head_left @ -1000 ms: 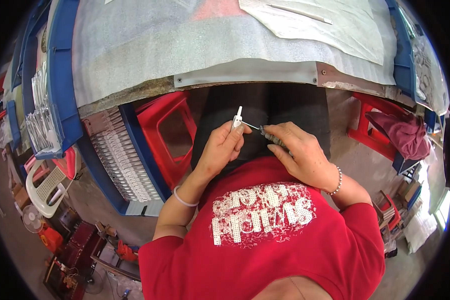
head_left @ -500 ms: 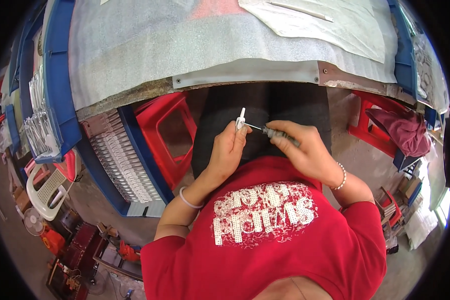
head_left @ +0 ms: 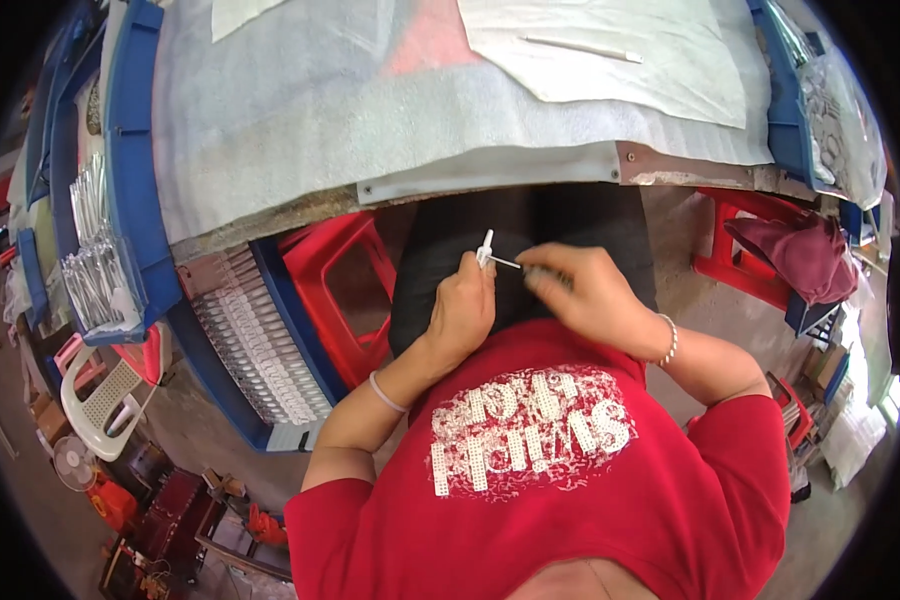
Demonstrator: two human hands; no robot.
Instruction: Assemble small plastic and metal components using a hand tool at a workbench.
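Above my lap, my left hand (head_left: 463, 308) is closed, with thumb and fingers pinching a small white plastic part (head_left: 487, 246). A narrow tip of that part points up, away from me. My right hand (head_left: 598, 300) is closed round the handle of a screwdriver; most of the handle is hidden by the fingers. The thin metal shaft of the screwdriver (head_left: 506, 262) runs left to the side of the white part and appears to meet it. What the shaft's end engages is too small to tell.
A worktable covered in pale foam sheet (head_left: 300, 130) lies ahead, with a white pen-like rod (head_left: 585, 49) on a cloth. Left stand a blue bin of metal pieces (head_left: 98, 270) and a blue tray of rowed parts (head_left: 260, 340). Red stools (head_left: 340, 265) flank my legs.
The right hand has turned about the screwdriver, and its handle shows less than before. The left hand keeps its pinch on the white part. The whole view has shifted slightly.
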